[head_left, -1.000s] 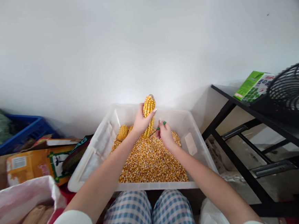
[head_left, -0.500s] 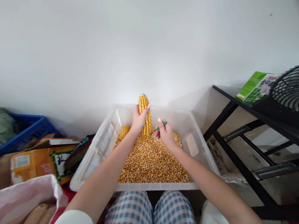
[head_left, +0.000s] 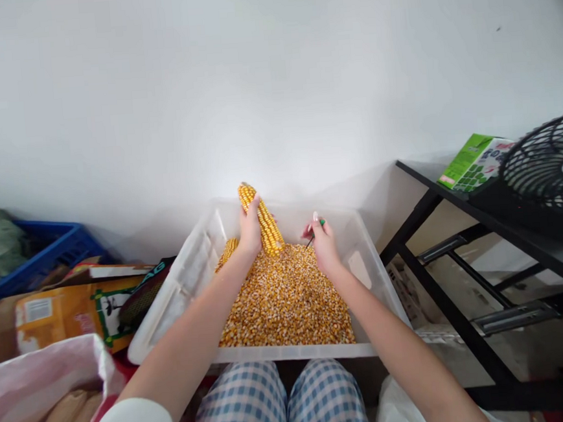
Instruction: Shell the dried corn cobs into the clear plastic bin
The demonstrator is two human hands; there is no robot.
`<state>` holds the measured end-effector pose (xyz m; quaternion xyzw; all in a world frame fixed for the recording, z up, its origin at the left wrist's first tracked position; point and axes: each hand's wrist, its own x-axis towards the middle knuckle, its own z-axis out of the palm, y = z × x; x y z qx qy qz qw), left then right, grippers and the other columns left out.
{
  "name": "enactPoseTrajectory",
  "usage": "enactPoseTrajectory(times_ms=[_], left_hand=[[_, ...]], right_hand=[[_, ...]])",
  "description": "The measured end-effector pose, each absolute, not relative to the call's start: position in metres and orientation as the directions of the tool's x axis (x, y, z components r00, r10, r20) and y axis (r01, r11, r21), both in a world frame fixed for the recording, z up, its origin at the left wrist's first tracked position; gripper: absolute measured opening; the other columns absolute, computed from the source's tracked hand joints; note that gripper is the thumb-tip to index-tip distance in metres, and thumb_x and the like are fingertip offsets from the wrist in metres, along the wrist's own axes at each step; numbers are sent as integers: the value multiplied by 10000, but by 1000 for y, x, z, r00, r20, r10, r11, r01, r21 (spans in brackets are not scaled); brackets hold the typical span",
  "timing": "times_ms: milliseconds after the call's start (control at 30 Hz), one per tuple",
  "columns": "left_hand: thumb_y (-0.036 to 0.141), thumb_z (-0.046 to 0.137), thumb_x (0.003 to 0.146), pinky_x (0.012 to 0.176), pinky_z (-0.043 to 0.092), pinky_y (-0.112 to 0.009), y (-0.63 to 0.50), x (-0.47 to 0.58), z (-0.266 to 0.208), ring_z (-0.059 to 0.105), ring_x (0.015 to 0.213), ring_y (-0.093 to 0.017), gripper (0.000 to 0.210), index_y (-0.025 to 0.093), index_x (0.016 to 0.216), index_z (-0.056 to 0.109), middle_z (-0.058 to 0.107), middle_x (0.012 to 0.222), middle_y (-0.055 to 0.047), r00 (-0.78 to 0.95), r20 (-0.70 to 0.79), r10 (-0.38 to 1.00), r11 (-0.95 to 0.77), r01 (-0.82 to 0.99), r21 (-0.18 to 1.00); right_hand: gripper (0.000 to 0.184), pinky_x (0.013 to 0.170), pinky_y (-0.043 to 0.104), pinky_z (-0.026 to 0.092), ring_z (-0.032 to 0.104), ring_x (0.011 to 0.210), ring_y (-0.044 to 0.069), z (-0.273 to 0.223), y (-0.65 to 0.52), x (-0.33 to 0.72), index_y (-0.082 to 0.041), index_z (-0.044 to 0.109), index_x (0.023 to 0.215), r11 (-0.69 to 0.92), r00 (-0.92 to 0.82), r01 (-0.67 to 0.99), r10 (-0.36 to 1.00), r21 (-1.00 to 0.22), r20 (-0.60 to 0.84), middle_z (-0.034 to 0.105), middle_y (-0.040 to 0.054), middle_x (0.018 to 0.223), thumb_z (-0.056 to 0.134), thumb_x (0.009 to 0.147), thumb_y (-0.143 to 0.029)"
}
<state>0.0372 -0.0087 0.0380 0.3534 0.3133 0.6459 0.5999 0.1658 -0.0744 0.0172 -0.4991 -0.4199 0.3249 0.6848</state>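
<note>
My left hand [head_left: 250, 229] is wrapped round an ear of corn [head_left: 268, 225], which leans with its top to the left above the loose kernels. My right hand [head_left: 323, 239] is closed on a small screwdriver-like tool [head_left: 322, 222] with a green handle and a thin dark shaft; its exact kind is hard to make out. The tool is apart from the ear. Below both hands, yellow corn kernels [head_left: 288, 301] fill much of a translucent plastic bin [head_left: 297, 351]. Another ear of corn [head_left: 228, 249] lies at the bin's left side, partly hidden behind my left arm.
A black metal-framed stand [head_left: 443, 289] on the right carries a green-and-white carton [head_left: 475, 162] and a black fan [head_left: 551, 164]. To the left are a blue crate [head_left: 69, 244], an orange package [head_left: 65, 312] and a white sack [head_left: 45, 372]. A white wall rises behind the bin.
The ear has tilted from upright, its top swinging left with my left hand. My right hand and the tool have drawn away to the right, off the ear.
</note>
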Motion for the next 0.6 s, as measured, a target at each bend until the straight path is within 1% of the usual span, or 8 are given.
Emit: enactPoseTrajectory(times_ms=[67,133,200,300,367,467,533,600], left_hand=[[546,561,650,472,432,-238,-6,33,38,583,511,-149,496,194,981,450,548,560,19,-18,10,1000,-18,-594,804],[555,549,650,466,432,-241,-6,32,40,584,510,-154,501,176,968,470,556,555,1,-8,-38,999,24,-624,781],[557,548,650,468,435,-244,-7,32,41,588,520,-159,501,170,961,480,561,561,-11,-16,-38,999,18,-643,766],[552,560,645,484,446,-250,-10,34,43,594,542,-165,491,182,957,474,550,564,-5,-60,9,998,-46,-644,764],[541,571,642,495,451,-251,-11,34,43,598,559,-168,480,189,952,468,538,558,5,-95,35,995,-88,-636,767],[534,571,648,499,452,-251,-10,35,43,598,572,-168,466,193,947,463,528,557,10,-125,50,991,-117,-626,771],[537,564,655,491,447,-252,-9,35,42,595,570,-167,465,196,953,461,528,571,8,-132,56,990,-127,-620,774],[534,563,662,481,441,-250,-10,36,41,589,570,-164,463,200,964,454,527,593,3,-154,67,986,-148,-610,778]], right_hand=[[405,407,192,281,301,403,56,17,-77,163,-194,408,629,197,358,-22,917,-980,176,354,-71,496,450,725,-584],[427,371,198,206,239,383,49,16,-82,156,-185,428,587,84,215,41,972,-996,91,302,-75,469,498,687,-594],[447,360,205,169,227,377,49,14,-88,148,-177,458,566,-6,75,81,997,-997,0,286,-70,455,509,670,-608],[461,356,211,140,186,362,47,13,-95,138,-179,471,575,-113,-24,24,993,-993,-114,247,-78,439,492,671,-629],[452,357,210,130,168,360,45,14,-97,135,-182,465,597,-148,-58,-38,988,-988,-145,245,-82,444,491,676,-626],[424,358,206,126,180,359,50,15,-98,134,-196,434,637,-165,-113,-97,982,-982,-154,272,-82,452,475,700,-614],[407,357,204,125,177,356,57,14,-98,132,-208,402,648,-175,-135,-110,978,-978,-160,268,-84,449,441,728,-605],[399,360,207,134,173,354,66,11,-98,129,-214,372,639,-173,-125,-80,979,-982,-162,256,-83,446,386,762,-592]])
